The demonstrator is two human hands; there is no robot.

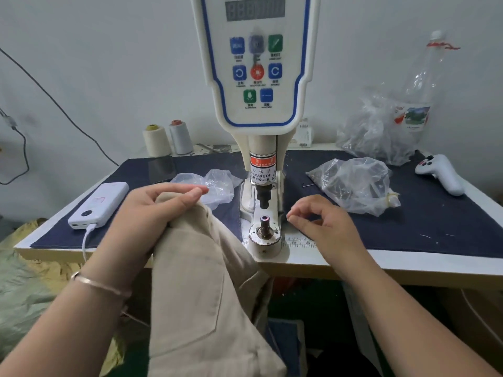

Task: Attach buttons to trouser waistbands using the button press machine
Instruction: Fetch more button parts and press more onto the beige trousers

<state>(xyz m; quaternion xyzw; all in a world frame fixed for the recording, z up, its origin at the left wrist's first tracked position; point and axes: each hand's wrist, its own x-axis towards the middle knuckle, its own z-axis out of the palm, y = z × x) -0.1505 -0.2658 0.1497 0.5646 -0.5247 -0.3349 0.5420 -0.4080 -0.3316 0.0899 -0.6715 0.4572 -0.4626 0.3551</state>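
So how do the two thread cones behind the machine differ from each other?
The left thread cone holds cream thread and has a yellow top; the right thread cone holds pale grey-white thread and has a reddish-brown top. The left one looks slightly wider, and the right one stands a little further back. Both stand upright, side by side, against the wall.

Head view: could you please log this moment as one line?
left hand grips trousers | right hand pinches small part, identity unclear | lower die bare
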